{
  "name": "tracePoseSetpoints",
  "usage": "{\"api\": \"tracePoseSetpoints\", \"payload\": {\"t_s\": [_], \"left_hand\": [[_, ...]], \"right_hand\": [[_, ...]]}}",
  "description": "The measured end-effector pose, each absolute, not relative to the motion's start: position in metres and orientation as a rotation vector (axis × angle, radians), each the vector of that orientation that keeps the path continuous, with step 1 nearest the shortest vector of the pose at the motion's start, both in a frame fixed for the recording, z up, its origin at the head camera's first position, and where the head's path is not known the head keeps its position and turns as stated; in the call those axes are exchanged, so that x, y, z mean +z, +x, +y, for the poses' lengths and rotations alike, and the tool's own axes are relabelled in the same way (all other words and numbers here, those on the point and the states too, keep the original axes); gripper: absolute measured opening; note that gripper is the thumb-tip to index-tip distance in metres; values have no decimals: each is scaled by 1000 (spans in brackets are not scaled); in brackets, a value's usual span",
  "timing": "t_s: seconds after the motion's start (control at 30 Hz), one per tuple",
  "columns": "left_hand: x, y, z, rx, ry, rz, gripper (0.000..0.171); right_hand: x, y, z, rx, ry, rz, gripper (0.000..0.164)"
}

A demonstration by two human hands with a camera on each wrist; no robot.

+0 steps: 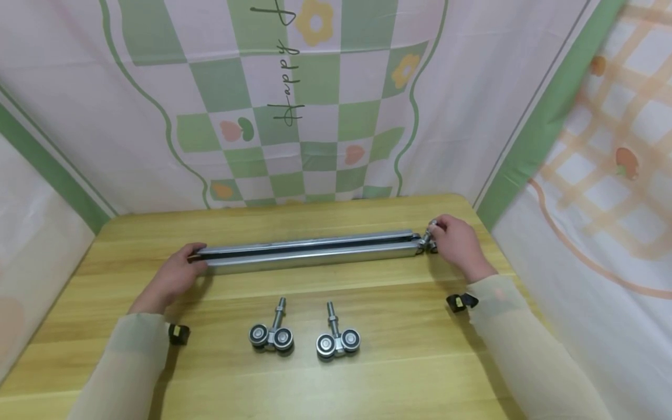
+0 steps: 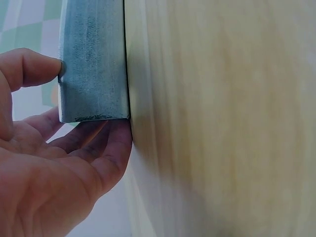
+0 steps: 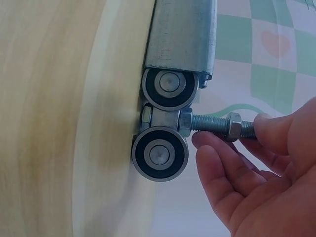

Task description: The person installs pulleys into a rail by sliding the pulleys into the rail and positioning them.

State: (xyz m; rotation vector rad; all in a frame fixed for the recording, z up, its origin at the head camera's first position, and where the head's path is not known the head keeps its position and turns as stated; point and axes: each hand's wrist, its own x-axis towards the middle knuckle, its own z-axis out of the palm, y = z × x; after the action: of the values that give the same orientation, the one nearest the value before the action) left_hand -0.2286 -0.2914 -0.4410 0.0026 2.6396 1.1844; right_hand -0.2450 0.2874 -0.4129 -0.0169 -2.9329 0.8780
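A long metal track (image 1: 315, 254), a channel with a slot along its top, lies across the table. My left hand (image 1: 178, 271) grips its left end, thumb on one edge and fingers around the end, as the left wrist view shows. At the right end, my right hand (image 1: 461, 245) pinches the threaded bolt (image 3: 215, 124) of a roller trolley (image 3: 159, 155). One wheel pair of that trolley sits right at the track's mouth, partly inside it; the other pair is outside. The bolt points up, with a nut (image 3: 234, 126) on it.
Two more roller trolleys, a left one (image 1: 271, 335) and a right one (image 1: 338, 342), lie on the wooden table (image 1: 399, 361) in front of the track, bolts pointing away from me. A patterned cloth (image 1: 320, 122) hangs behind the table's far edge.
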Motion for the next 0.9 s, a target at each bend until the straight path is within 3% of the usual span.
{"api": "tracePoseSetpoints", "payload": {"t_s": [0.9], "left_hand": [[-438,-226,-288,1195,-31,2617,64]], "right_hand": [[-417,-250,284,1000,-10,-2932,33]]}}
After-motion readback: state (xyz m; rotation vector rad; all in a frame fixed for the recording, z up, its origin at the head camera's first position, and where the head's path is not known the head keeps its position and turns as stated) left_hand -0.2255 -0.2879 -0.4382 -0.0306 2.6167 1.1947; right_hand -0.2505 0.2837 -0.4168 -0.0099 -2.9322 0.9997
